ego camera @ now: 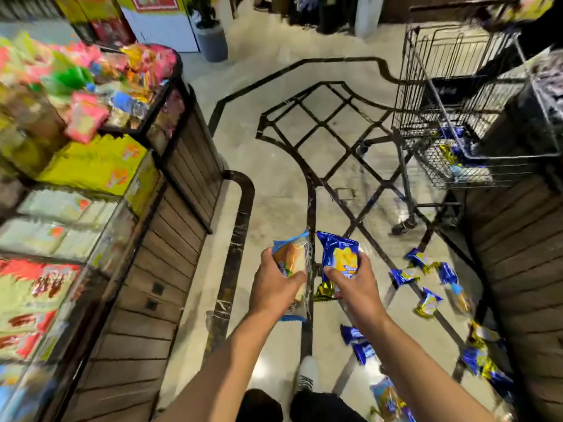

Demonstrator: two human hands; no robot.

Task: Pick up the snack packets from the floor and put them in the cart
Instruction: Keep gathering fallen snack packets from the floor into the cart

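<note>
**A packet in each hand, more still on the floor**

At the far left we see a wood-panelled display stand (182, 190) stacked with bright goods: pink and green bags up top, yellow boxes (91, 166) below them, and pale and red packs lower down, all smeared by motion blur.

Moving toward the middle, our left hand (275, 287) is curled around a light blue snack packet (294, 263) with an orange and white picture on its front, thumb across the face of it, held upright above the floor. Just beside it, our right hand (355, 289) grips a dark blue snack packet (341, 257) with a yellow picture, fingers wrapped over its lower half; its gold end (324, 292) shows below the thumb. The two packets stand close together, nearly touching, over the beige floor (274, 166) with its dark inlaid lines. Below the arms we make out dark trousers and a pale shoe (307, 371).

To the right of the hands, more packets lie scattered on the floor: a loose group of blue and gold ones (426, 278) near the wooden base of another stand, two dark blue ones (356, 342) under our right forearm, and a further heap (484, 357) running along the right edge down to the bottom corner.

Farther right and up, well apart from the hands, stands the black wire cart (457, 86). Its lower basket holds several blue and gold packets (451, 147). A grey planter (213, 41) stands on the floor at the top, beyond the stand.
</note>
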